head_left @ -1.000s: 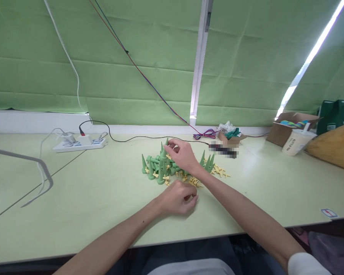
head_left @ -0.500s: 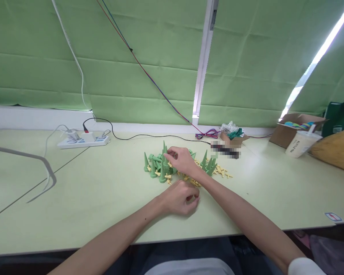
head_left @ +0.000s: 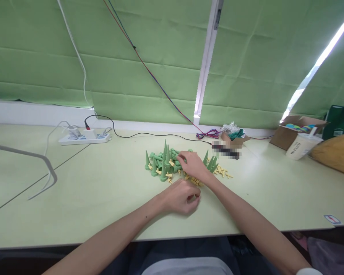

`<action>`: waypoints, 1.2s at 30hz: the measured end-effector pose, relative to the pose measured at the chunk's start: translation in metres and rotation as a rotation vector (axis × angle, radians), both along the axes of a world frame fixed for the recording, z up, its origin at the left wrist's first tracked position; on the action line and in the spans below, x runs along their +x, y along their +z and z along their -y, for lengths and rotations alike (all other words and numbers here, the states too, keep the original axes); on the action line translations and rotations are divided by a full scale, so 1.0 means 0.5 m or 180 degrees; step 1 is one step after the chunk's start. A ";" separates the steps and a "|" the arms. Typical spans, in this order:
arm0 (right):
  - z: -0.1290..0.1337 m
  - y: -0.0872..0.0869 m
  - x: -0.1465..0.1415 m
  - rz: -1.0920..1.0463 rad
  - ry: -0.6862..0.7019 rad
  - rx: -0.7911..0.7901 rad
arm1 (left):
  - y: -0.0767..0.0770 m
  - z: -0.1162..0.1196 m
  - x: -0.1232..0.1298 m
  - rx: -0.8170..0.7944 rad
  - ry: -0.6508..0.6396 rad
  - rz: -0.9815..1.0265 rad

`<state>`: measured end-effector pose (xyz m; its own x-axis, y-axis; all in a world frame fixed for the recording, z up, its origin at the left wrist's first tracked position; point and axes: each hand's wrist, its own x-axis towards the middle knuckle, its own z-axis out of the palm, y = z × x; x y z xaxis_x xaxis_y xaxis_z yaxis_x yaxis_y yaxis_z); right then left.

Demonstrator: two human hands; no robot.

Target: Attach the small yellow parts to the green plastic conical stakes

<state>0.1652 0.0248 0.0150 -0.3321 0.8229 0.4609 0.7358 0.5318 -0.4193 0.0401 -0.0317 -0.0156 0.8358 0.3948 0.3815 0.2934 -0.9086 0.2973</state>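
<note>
Several green cone-shaped pieces [head_left: 163, 172] stand upright at the left of a pile of lying green parts [head_left: 157, 157]. More green cones [head_left: 210, 164] stand to the right, beside small yellow pieces [head_left: 223, 172] scattered on the table. Over the middle of the pile is my right hand [head_left: 192, 163], its fingers curled down at the green parts; what its fingertips hold, if anything, is hidden. My left hand [head_left: 183, 196] rests on the table in front of the pile, thumb and fingers curled together, and anything between them is too small to make out.
A white power strip [head_left: 84, 139] lies at the back left of the table [head_left: 103, 198]. At the back are a small open box [head_left: 235, 141] and a blurred dark object [head_left: 226, 150]. A cup [head_left: 302, 145] and a cardboard box [head_left: 283, 133] stand at the right.
My right hand has moved right, away from the upright green cones on the left, which now show more fully with a yellow piece by them. My left hand has stayed put.
</note>
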 end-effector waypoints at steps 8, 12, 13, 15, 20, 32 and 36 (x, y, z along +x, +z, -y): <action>0.007 -0.019 0.041 0.0636 0.0167 -0.0172 | -0.003 0.000 -0.002 -0.0021 -0.0016 -0.0035; 0.011 -0.020 0.044 0.0787 0.0315 -0.0244 | -0.001 -0.002 -0.001 -0.0026 -0.0115 0.0032; 0.012 -0.022 0.041 0.0819 0.0325 -0.0247 | -0.001 -0.002 0.000 -0.0025 -0.0130 0.0039; 0.012 -0.027 0.033 0.0884 0.0329 -0.0216 | 0.000 -0.002 0.000 -0.0021 -0.0125 0.0039; 0.007 -0.043 0.001 0.1101 0.0225 -0.0086 | -0.003 -0.002 0.001 0.0033 -0.0087 0.0069; 0.009 -0.061 -0.015 0.1280 0.0023 -0.0061 | -0.001 -0.002 0.002 0.0078 -0.0136 0.0079; 0.014 -0.062 -0.011 0.1046 0.0041 -0.0118 | -0.003 -0.003 0.003 0.0116 -0.0127 0.0096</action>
<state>0.1597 0.0177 -0.0161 -0.4684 0.8320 0.2973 0.8283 0.5307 -0.1799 0.0414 -0.0302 -0.0169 0.8385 0.3468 0.4203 0.2482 -0.9297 0.2720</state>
